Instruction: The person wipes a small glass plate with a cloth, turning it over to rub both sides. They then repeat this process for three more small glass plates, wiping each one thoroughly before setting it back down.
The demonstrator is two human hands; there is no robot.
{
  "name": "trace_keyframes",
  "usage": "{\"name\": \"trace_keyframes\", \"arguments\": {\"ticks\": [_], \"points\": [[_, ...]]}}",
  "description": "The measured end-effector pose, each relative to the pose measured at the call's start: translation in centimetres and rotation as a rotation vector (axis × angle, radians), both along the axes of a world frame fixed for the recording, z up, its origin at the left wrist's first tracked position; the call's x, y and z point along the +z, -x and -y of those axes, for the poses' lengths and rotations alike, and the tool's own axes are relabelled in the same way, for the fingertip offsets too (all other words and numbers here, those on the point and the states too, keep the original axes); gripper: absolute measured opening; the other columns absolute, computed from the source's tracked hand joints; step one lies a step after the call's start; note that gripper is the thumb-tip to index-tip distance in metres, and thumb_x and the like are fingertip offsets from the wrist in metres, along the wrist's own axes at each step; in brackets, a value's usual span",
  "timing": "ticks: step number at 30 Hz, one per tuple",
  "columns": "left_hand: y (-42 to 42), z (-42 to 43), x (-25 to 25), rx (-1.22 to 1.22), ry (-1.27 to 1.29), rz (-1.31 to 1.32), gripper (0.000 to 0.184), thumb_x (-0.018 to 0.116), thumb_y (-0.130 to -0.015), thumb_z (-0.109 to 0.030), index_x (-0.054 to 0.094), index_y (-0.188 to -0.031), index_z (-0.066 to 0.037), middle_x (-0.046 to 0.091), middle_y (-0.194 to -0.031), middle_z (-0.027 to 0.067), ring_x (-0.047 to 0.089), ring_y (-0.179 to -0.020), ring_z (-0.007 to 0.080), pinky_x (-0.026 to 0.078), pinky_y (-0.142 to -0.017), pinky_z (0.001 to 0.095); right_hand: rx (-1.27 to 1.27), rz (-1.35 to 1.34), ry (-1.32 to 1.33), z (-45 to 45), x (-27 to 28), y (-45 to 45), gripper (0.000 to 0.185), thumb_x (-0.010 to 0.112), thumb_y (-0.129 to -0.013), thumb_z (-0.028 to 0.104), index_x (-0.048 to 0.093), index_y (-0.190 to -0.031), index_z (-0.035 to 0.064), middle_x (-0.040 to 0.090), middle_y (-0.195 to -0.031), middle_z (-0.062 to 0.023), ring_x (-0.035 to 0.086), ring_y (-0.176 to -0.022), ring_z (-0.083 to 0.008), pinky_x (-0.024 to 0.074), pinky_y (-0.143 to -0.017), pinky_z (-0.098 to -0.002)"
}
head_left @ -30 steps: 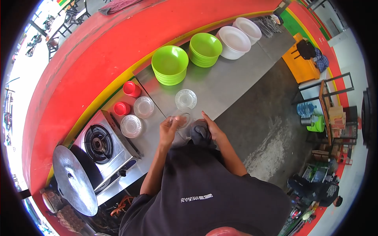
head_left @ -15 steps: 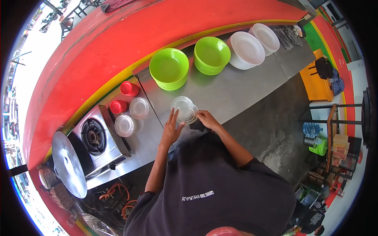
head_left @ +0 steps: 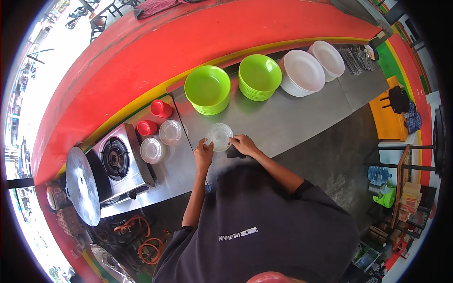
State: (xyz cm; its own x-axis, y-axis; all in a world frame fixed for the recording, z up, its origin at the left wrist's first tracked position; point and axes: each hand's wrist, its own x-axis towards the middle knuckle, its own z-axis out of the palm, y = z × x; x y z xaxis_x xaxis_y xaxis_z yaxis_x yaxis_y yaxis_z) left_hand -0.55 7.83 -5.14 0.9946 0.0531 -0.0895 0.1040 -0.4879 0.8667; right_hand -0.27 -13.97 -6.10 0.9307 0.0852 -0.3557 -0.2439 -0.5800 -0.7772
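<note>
Clear patterned saucers [head_left: 220, 134] are at the front of the steel counter, one over the other as far as I can tell. My left hand [head_left: 203, 153] pinches their left rim between thumb and fingers. On the opposite side, my right hand [head_left: 244, 145] has its fingers closed on the right rim. Under the right hand lies a dark cloth-like item [head_left: 234, 152], partly covered. Two more groups of clear saucers, one nearer [head_left: 153, 150] and one farther [head_left: 170, 132], stand to the left, beside red cups [head_left: 161, 109].
Stacked green bowls [head_left: 207, 89] and white bowls [head_left: 303, 73] line the counter's back, with metal cutlery [head_left: 357, 59] at far right. A gas stove [head_left: 116, 159] stands left, a large round metal lid [head_left: 82, 186] beside it. A red wall [head_left: 155, 52] borders the back.
The saucer in my right hand has come over the one behind it, so they line up. My left hand went from loosely spread fingers to pinching the rim. The head view shifted slightly.
</note>
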Motion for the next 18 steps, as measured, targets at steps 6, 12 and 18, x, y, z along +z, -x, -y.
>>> {"name": "trace_keyframes", "arguments": {"ticks": [6,12,18], "points": [[0.1,0.8,-1.0,-0.025,-0.234,0.164,0.037,0.07,-0.088,-0.013,0.059,-0.118,0.006,0.066,-0.069,0.017,0.067,-0.06,0.0302,0.052,-0.058,0.0388,0.016,0.041,0.032,0.3,-1.6,-0.4,0.046,0.057,-0.095,0.045,0.071,-0.085,0.0024,0.064,-0.067,-0.0196,0.064,-0.065,-0.039,0.0478,-0.065,-0.0462],[-0.3,0.8,-1.0,-0.027,-0.281,0.101,0.042,0.069,-0.089,-0.018,0.058,-0.124,0.002,0.067,-0.07,0.0173,0.069,-0.064,0.0321,0.052,-0.059,0.0413,0.045,-0.113,0.038,0.5,-0.4,-1.3,0.049,0.057,-0.093,0.05,0.073,-0.09,0.0042,0.07,-0.081,-0.0219,0.068,-0.081,-0.0416,0.0515,-0.075,-0.0487],[-1.6,0.9,-1.6,-0.048,-0.069,-0.14,0.052,0.059,-0.097,-0.03,0.049,-0.137,0.003,0.067,-0.067,0.0171,0.069,-0.054,0.0292,0.053,-0.053,0.039,-0.037,-0.138,0.032,0.5,-2.3,-1.7,0.058,0.057,-0.09,0.058,0.071,-0.092,0.0019,0.071,-0.088,-0.0209,0.069,-0.087,-0.0386,0.0518,-0.078,-0.0466]]}}
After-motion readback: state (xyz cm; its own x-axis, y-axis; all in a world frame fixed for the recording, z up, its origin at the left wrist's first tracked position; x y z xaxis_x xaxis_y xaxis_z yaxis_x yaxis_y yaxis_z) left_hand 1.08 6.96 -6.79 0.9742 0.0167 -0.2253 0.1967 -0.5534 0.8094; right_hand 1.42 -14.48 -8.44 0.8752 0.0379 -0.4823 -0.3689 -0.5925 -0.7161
